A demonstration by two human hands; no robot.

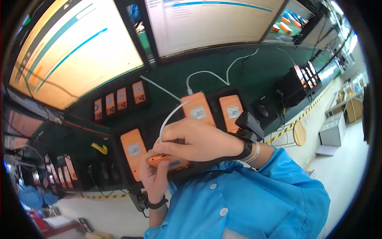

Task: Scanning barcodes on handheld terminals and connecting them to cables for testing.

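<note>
Both hands on orange device (167,160): left hand (154,175) underneath, right hand (199,139) pinching white cable (170,116)

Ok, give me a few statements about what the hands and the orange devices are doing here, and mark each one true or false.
1. Both hands hold one orange device between them. True.
2. The right hand pinches a white cable near the device. True.
3. The left hand rests flat on the floor. False: it grips the device from below.
4. The black tray behind the hands holds blue devices. False: they are orange, label side up.
5. Both wrists are bare. False: each carries a dark band.
6. Two large lit screens stand behind the trays. True.
</note>
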